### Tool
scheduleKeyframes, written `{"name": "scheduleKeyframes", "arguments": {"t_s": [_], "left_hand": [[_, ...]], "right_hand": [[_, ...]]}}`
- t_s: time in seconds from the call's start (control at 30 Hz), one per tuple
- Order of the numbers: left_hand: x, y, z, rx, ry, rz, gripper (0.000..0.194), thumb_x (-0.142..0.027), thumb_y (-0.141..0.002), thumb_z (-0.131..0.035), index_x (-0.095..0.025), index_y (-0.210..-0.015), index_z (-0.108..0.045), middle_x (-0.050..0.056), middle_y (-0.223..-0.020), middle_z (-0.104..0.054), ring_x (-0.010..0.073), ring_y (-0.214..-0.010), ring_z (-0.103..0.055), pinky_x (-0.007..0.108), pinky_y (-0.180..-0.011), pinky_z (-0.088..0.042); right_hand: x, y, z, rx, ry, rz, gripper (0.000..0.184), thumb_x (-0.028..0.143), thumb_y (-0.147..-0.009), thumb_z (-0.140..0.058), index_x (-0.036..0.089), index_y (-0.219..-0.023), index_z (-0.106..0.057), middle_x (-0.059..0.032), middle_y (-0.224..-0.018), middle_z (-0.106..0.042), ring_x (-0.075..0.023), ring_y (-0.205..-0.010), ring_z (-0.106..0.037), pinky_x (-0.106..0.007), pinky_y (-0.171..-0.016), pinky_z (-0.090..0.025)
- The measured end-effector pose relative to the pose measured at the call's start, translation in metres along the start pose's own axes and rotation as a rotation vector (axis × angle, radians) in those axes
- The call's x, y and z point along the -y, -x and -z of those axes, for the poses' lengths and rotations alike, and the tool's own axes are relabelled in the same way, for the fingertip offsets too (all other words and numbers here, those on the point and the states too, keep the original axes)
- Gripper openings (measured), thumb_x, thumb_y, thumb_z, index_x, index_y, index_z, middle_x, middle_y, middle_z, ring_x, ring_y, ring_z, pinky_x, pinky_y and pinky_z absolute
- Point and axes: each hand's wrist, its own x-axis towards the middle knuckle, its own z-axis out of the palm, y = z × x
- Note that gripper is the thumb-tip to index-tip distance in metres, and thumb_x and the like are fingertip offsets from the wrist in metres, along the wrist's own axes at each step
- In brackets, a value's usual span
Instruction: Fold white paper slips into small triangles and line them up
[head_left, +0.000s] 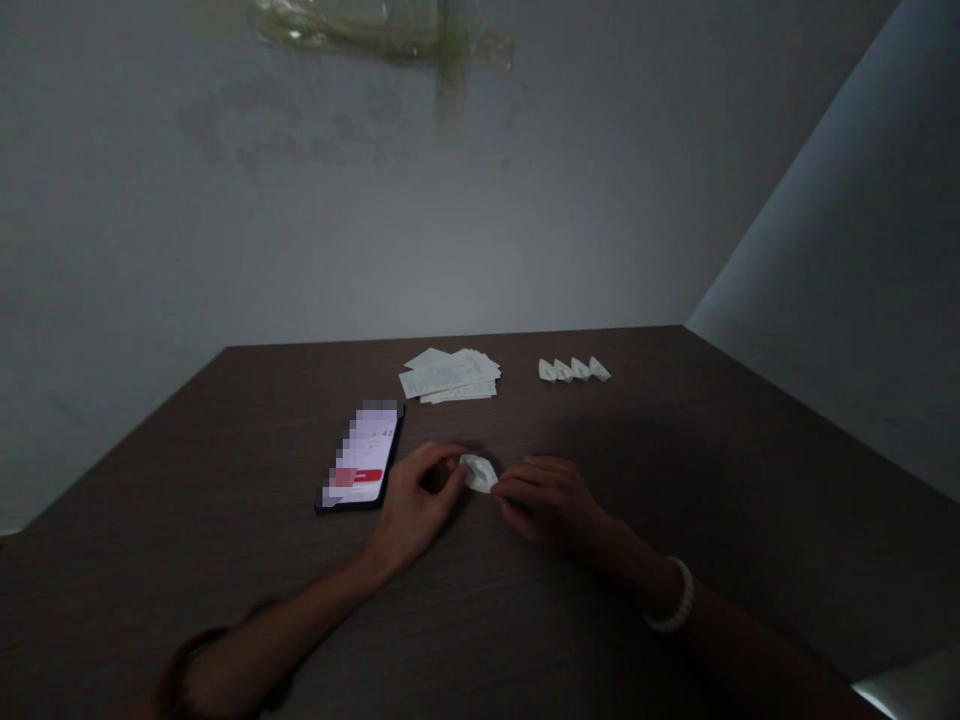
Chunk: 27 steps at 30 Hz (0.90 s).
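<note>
A small piece of folded white paper [480,473] is between my two hands, close above or on the dark wooden table [480,620]; I cannot tell whether it touches the wood. My left hand [420,495] pinches its left edge with thumb and fingers. At its right corner, my right hand [547,498] is closed, fingertips pressed together on the paper. To the left of my left hand lies a phone [367,455] with its screen lit and partly pixelated.
Towards the back of the table lies a loose pile of white printed slips [450,376]. Right of it stands a row of several small folded white paper pieces [574,370]. A pale wall [450,240] rises behind the table, with yellowish tape [390,40] on it.
</note>
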Motion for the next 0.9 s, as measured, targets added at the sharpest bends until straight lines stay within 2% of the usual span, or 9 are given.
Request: {"name": "scheduleKeyframes", "arguments": {"t_s": [0.17, 0.33, 0.43, 0.7, 0.9], "left_hand": [[-0.0011, -0.0001, -0.0008, -0.02, -0.024, 0.002, 0.014, -0.029, -0.086, -0.06, -0.018, -0.087, -0.069, 0.001, -0.076, -0.063, 0.0144, -0.067, -0.057, 0.024, -0.061, -0.042], [0.0015, -0.0012, -0.0019, -0.009, 0.003, 0.03, 0.014, -0.027, -0.086, -0.059, -0.018, -0.086, -0.07, 0.002, -0.083, -0.07, 0.0169, -0.077, -0.063, 0.028, -0.071, -0.047], [0.002, -0.0017, -0.0014, -0.041, -0.003, 0.06, 0.016, -0.029, -0.086, -0.058, -0.018, -0.086, -0.07, 0.003, -0.084, -0.071, 0.0179, -0.077, -0.064, 0.029, -0.071, -0.047], [-0.0001, -0.0023, -0.0015, -0.054, -0.005, 0.109, 0.02, -0.033, -0.084, -0.058, -0.018, -0.083, -0.07, 0.003, -0.082, -0.071, 0.0189, -0.073, -0.064, 0.03, -0.067, -0.048], [-0.0005, -0.0027, -0.0016, -0.065, -0.005, 0.124, 0.019, -0.033, -0.083, -0.059, -0.018, -0.084, -0.07, 0.004, -0.083, -0.072, 0.0193, -0.076, -0.065, 0.031, -0.07, -0.049]], "right_hand": [[-0.0015, -0.0005, 0.0038, 0.041, 0.033, 0.034, 0.009, 0.016, -0.083, -0.057, 0.02, -0.088, -0.064, -0.001, -0.085, -0.069, -0.0146, -0.074, -0.059, -0.027, -0.069, -0.041], [-0.0026, 0.0001, 0.0046, 0.035, 0.083, 0.042, 0.008, 0.021, -0.087, -0.057, 0.021, -0.089, -0.064, -0.0004, -0.086, -0.069, -0.0144, -0.074, -0.058, -0.027, -0.068, -0.04], [-0.0053, 0.0007, 0.0051, 0.03, 0.102, 0.056, 0.011, 0.019, -0.09, -0.055, 0.021, -0.088, -0.065, 0.0003, -0.088, -0.07, -0.0136, -0.073, -0.058, -0.027, -0.066, -0.039], [-0.0083, 0.002, 0.0063, 0.002, 0.099, 0.055, 0.013, 0.018, -0.091, -0.053, 0.022, -0.091, -0.066, 0.0, -0.089, -0.071, -0.0134, -0.073, -0.059, -0.027, -0.066, -0.04], [-0.0073, 0.0012, 0.0084, -0.077, 0.043, 0.046, 0.012, 0.02, -0.091, -0.055, 0.02, -0.088, -0.066, 0.0007, -0.086, -0.071, -0.0129, -0.074, -0.062, -0.026, -0.068, -0.042]]}}
